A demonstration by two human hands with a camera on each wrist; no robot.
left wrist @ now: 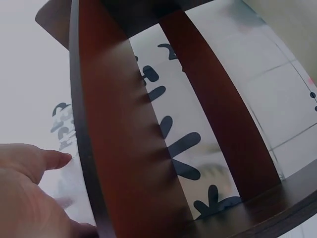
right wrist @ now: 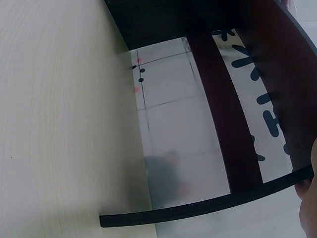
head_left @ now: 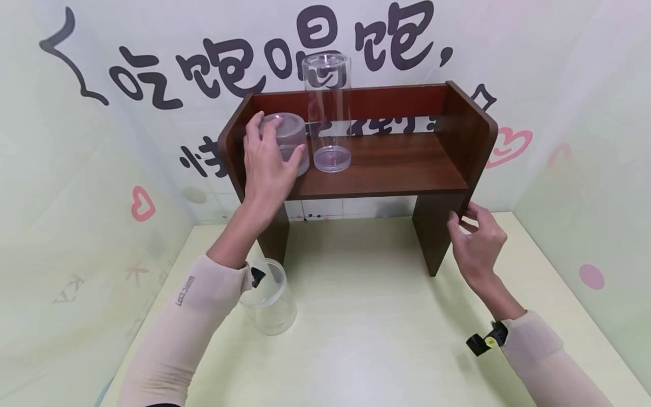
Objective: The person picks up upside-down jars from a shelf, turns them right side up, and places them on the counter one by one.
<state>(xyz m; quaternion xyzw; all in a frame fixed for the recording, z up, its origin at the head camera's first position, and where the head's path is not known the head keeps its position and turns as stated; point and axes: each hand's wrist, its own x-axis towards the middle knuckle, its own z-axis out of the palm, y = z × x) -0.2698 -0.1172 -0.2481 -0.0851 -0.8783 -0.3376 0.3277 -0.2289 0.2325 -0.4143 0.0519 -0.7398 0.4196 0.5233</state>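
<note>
Presently, the left hand (head_left: 268,161) grips a short clear jar (head_left: 293,135), with the thumb at its side, at the left end of the brown shelf (head_left: 396,164). Nearer to the shelf's middle, a tall clear container (head_left: 330,113) stands on the same board. The right hand (head_left: 478,237) holds the edge of the shelf's right side. Before the shelf's left leg, a third clear vessel (head_left: 274,314) is on the counter (head_left: 356,322).
</note>
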